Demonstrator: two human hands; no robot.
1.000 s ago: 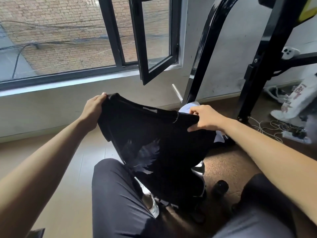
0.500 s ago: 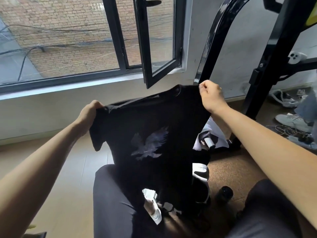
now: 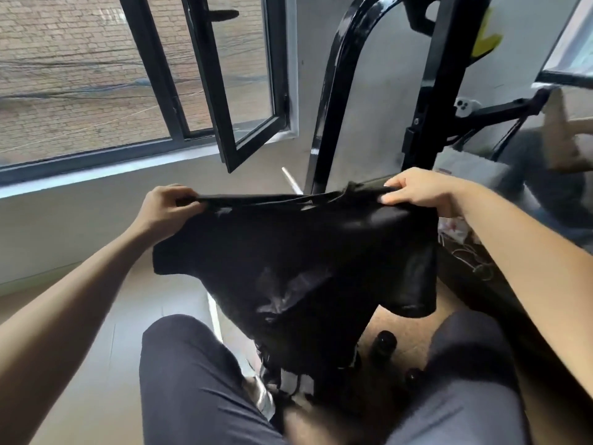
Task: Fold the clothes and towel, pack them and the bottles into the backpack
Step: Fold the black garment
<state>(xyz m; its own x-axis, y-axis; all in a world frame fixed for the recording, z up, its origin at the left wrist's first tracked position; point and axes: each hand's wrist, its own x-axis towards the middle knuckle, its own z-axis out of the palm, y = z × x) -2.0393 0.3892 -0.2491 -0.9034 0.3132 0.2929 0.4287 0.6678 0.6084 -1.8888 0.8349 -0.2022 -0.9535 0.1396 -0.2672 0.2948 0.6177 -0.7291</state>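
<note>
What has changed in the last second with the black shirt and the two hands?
The left hand and right hand pulled the black T-shirt wider; its top edge, slanted before, is now taut and nearly level. Nothing was let go: both hands still grip that edge. The dark bottle stayed where it was.

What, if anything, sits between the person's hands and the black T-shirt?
Nothing visible. The left hand and right hand each pinch the top edge of the black T-shirt, which hangs spread between them.
</note>
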